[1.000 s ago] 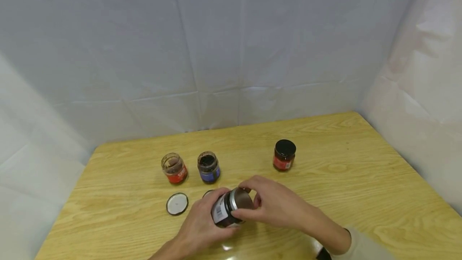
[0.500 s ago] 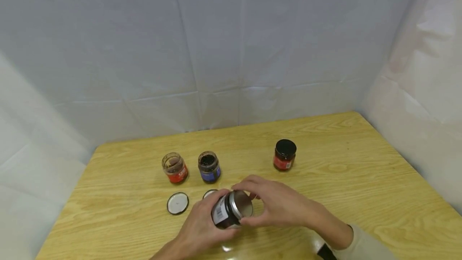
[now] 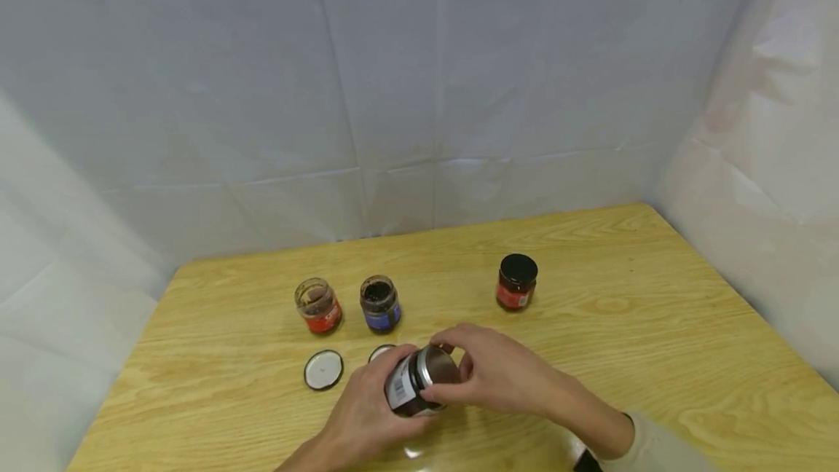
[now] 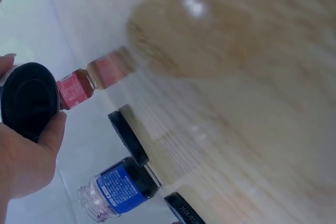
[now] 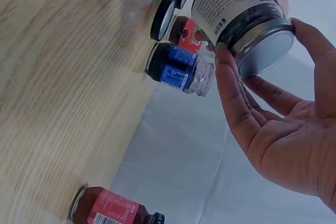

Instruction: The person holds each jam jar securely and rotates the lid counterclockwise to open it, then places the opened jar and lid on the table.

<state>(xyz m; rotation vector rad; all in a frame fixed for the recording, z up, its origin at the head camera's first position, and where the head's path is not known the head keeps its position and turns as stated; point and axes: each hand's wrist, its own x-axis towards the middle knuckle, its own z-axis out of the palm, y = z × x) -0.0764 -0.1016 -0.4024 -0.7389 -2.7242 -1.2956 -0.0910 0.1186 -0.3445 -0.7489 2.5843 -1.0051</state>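
Observation:
My left hand (image 3: 367, 403) grips a dark jar (image 3: 400, 388) with a white barcode label, tilted with its top toward the right, low over the front middle of the table. On the jar sits a silver lid (image 5: 269, 51). Thumb and fingers of my right hand (image 3: 505, 370) pinch this lid at opposite sides of its rim, as the right wrist view also shows. From the left wrist, the jar's dark round base (image 4: 30, 100) faces the camera, and most of the lid is hidden behind it.
Behind the hands stand an uncapped red-label jar (image 3: 320, 312) and an uncapped blue-label jar (image 3: 380, 308). A lid (image 3: 323, 370) lies white side up; another lid (image 3: 380, 349) is partly covered by my left hand. A black-capped red-label jar (image 3: 516, 284) stands farther right on the wooden table (image 3: 642, 312).
Half a second ago my right fingers were spread wider around the lid; now they have closed in on its rim again. The left hand and the jar have barely moved.

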